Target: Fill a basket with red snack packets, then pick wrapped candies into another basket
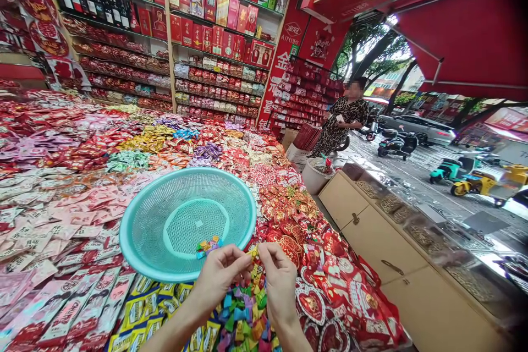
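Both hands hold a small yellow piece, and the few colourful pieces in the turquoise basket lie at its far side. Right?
Not the far side: the head view shows the colourful pieces at the near side of the turquoise basket, by the left hand. The rest is right.

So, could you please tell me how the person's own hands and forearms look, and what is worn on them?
The left hand and right hand are both bare: no gloves, and no ring that can be seen. The left forearm and right forearm are uncovered as far as they show, with no sleeve, watch or bracelet in sight.
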The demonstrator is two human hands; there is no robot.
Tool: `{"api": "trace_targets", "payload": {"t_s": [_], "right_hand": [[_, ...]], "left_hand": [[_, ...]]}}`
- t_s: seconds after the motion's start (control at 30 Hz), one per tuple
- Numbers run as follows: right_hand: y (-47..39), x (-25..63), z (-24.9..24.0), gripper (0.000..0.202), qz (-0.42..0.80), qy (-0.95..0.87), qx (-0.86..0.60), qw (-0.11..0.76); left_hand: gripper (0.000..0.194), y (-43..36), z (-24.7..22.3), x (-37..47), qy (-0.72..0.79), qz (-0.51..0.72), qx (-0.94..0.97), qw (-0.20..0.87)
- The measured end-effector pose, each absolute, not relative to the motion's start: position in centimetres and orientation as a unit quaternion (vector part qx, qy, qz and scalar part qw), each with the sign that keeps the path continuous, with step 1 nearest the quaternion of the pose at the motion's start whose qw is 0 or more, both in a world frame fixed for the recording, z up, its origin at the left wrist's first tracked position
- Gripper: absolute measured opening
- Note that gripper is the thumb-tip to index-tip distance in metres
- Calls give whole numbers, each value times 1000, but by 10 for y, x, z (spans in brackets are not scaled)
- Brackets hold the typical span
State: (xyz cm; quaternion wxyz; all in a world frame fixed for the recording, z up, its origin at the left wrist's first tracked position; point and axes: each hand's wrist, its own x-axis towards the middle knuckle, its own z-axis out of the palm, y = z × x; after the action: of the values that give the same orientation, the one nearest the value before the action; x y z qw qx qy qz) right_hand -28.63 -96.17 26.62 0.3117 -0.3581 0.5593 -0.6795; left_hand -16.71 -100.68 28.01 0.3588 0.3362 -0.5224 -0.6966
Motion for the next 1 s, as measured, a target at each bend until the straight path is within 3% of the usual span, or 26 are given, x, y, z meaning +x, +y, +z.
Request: {"api": "trace_targets", "payload": {"t_s": [0.3,0.5,0.67,0.8,1.0], "right_hand": [[-967,-281,278,23,-687,547,-388,280],[-956,-287,283,11,-643,545,-533,78],[-945,-288,273,42,-568,472,-672,-49],[-944,-285,266,42,-588,532,-609,-18],[-945,-289,263,22,-594,578,-557,55]], "left_hand": [[37,-1011,291,-157,-528,-679,349,372],[53,-1014,297,-152,-381,-826,343,232],[35,-1015,304,-153,-388,-826,310,265],[35,-1013,309,-151,-450,-761,334,326],[39,-1053,310,-121,-579,-601,407,371]]}}
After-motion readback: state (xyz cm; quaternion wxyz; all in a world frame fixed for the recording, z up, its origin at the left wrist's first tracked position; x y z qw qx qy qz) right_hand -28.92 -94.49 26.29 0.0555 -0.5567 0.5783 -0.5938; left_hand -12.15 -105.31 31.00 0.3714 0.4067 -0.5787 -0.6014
